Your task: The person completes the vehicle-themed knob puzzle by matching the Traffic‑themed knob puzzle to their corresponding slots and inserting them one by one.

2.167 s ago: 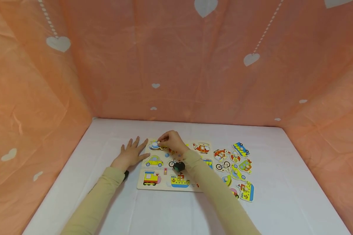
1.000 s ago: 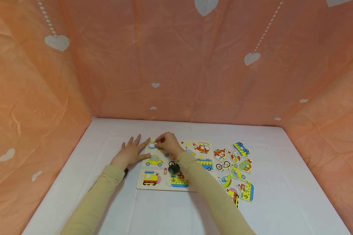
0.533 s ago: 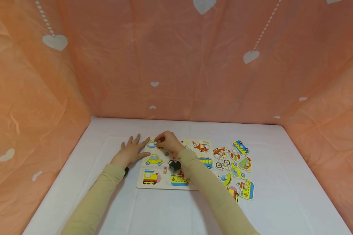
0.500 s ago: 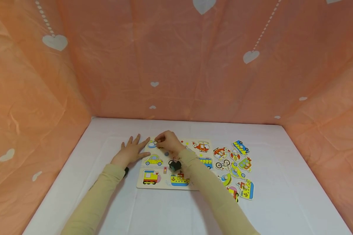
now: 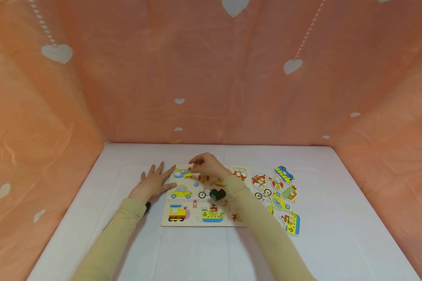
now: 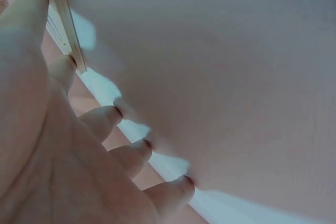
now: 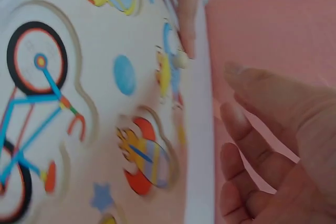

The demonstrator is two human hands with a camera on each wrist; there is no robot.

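A wooden peg puzzle board point(image 5: 197, 223) with printed vehicles lies on the white table. My left hand point(image 5: 150, 186) rests with spread fingers at its left side, thumb and index finger at the edge of the board point(image 6: 65, 24) in the left wrist view. At the board's far left corner, a blue and yellow aircraft piece point(image 5: 181, 173) lies over its place; its round knob point(image 7: 181, 60) faces up. My right hand point(image 5: 210, 166) hovers just right of that piece, fingers loosely bent and holding nothing. In the right wrist view, its fingertips point(image 7: 234, 70) are apart from the knob.
Several loose knobbed pieces lie right of the board, among them a bus point(image 5: 284, 174), a helicopter point(image 5: 261, 181), a bicycle point(image 5: 263, 194), a car point(image 5: 280, 201) and a ship point(image 5: 291, 223). My right forearm point(image 5: 260, 222) covers part of the board and some pieces. Orange cloth point(image 5: 211, 78) walls surround the table.
My right hand was pinching the aircraft piece's knob; it has let go and moved a little right and up. The piece has settled at the far left corner. The left hand keeps its place.
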